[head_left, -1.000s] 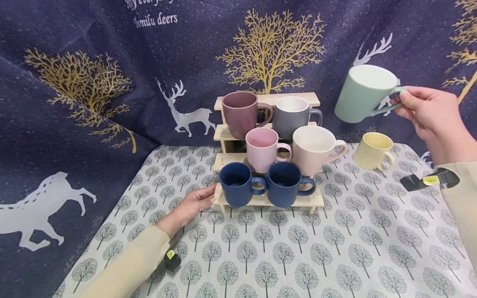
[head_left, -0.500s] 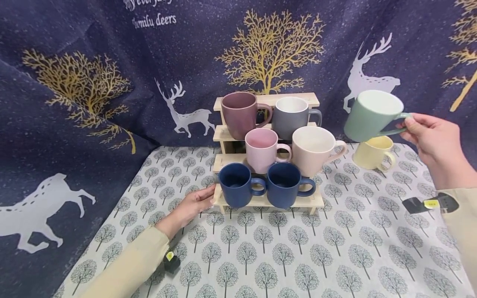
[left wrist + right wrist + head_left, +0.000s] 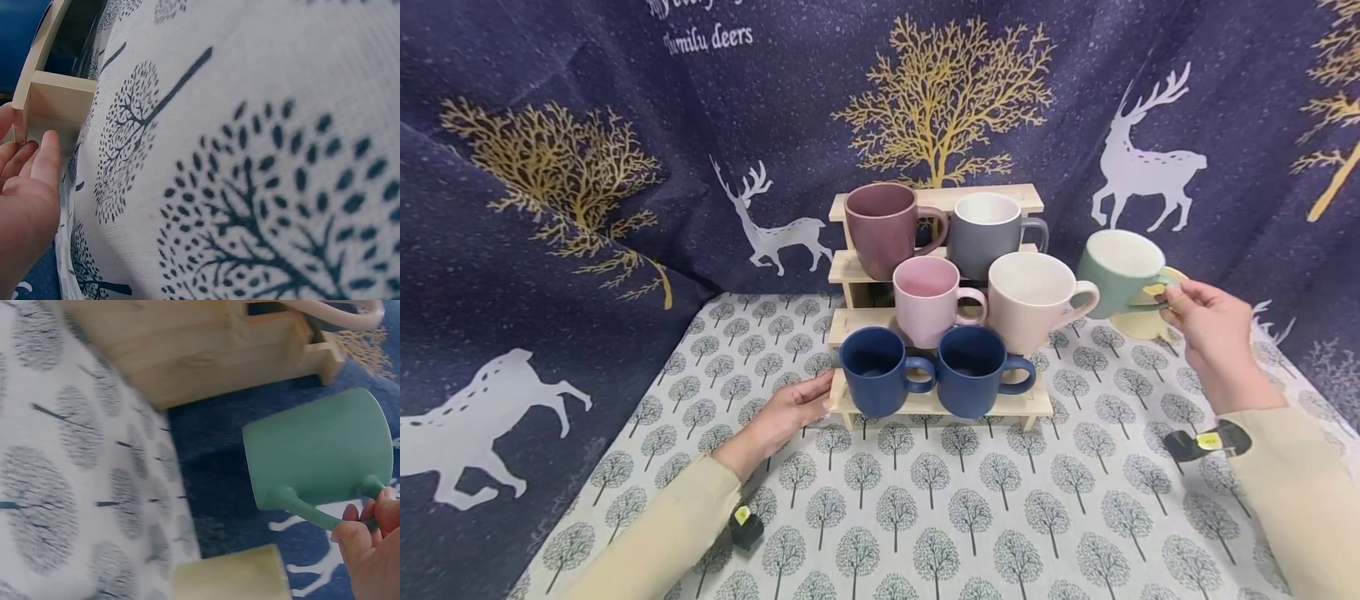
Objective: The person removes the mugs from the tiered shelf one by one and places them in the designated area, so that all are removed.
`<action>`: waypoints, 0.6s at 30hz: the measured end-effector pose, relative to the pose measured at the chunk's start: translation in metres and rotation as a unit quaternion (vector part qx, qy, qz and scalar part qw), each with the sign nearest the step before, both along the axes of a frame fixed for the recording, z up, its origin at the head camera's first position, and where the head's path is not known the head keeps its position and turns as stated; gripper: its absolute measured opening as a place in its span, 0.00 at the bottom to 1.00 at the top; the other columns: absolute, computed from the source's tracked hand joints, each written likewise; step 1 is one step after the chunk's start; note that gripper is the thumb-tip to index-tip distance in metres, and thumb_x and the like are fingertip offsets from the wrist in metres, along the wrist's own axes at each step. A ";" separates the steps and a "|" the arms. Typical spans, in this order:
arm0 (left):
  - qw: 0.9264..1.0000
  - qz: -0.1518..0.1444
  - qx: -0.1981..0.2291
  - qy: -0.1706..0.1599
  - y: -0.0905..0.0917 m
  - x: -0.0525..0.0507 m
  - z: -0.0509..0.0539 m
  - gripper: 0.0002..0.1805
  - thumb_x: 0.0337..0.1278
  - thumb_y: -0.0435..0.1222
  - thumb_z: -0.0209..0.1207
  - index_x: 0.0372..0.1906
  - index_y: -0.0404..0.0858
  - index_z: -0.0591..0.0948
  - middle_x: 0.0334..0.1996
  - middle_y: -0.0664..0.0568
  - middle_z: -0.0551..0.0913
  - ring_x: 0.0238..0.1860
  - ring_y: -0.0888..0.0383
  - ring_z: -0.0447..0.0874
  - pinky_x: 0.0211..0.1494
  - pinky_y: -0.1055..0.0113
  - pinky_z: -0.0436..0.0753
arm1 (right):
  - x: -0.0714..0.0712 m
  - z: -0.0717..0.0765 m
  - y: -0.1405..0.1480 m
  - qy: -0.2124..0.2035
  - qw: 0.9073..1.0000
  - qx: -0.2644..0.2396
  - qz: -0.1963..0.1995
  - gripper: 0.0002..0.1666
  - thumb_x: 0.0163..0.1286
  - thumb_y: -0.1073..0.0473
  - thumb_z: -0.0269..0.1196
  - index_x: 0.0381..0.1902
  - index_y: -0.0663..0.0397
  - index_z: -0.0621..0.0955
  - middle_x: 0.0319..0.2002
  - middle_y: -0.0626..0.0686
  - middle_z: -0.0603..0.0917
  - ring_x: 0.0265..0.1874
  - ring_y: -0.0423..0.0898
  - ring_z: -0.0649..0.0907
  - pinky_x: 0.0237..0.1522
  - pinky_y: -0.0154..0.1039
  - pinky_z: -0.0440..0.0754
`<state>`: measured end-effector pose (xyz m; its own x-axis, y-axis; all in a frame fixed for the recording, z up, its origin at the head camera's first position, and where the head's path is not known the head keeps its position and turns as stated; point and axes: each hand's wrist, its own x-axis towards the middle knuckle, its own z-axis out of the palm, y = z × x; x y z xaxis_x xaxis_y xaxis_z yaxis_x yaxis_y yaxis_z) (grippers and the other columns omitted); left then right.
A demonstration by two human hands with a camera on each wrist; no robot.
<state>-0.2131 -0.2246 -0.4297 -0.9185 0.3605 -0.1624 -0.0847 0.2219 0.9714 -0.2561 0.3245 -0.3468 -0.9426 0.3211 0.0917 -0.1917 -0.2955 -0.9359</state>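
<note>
Here, the green mug (image 3: 1108,283) hung near the tree-print tabletop's (image 3: 1075,512) far edge, your right hand (image 3: 1213,325) pinching its handle (image 3: 306,511); your left hand (image 3: 786,410) gripped the rack's (image 3: 856,319) lower left end. Navy deer-print fabric (image 3: 805,100) rose behind.

A staged-looking set-up, this was, room beyond hidden: navy deer-print drape (image 3: 805,108) hung at twelve o'clock, tree-print cloth (image 3: 940,517) stretched toward six, strapped-on black gadget (image 3: 1183,446) sat at four!
</note>
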 end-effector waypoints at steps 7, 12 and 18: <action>1.000 0.001 -0.005 0.005 0.000 0.001 0.001 0.37 0.70 0.29 0.55 0.79 0.31 0.55 0.80 0.36 0.54 0.81 0.39 0.56 0.80 0.55 0.67 | -0.006 -0.022 -0.010 -0.013 0.998 0.054 -0.015 0.25 0.74 0.71 0.57 0.23 0.39 0.86 0.19 0.37 0.87 0.21 0.27 0.84 0.27 0.15 0.83; 1.000 0.001 -0.010 0.007 -0.002 0.001 0.000 0.37 0.70 0.30 0.55 0.79 0.32 0.55 0.80 0.37 0.55 0.80 0.38 0.57 0.81 0.53 0.65 | -0.010 -0.032 -0.015 -0.039 0.996 0.073 -0.022 0.26 0.75 0.71 0.56 0.23 0.37 0.84 0.19 0.35 0.86 0.22 0.25 0.84 0.29 0.14 0.83; 1.000 -0.002 -0.008 0.006 -0.002 0.000 -0.001 0.38 0.70 0.31 0.56 0.79 0.33 0.55 0.80 0.37 0.55 0.80 0.38 0.58 0.81 0.52 0.65 | -0.016 -0.040 -0.018 -0.080 0.992 0.095 -0.033 0.24 0.76 0.69 0.57 0.23 0.35 0.81 0.20 0.32 0.85 0.23 0.23 0.84 0.31 0.14 0.84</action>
<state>-0.2134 -0.2269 -0.4308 -0.9190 0.3612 -0.1579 -0.0727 0.2383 0.9685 -0.2724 0.3064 -0.3872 -0.9277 0.3733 0.0080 -0.0501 -0.1033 -0.9934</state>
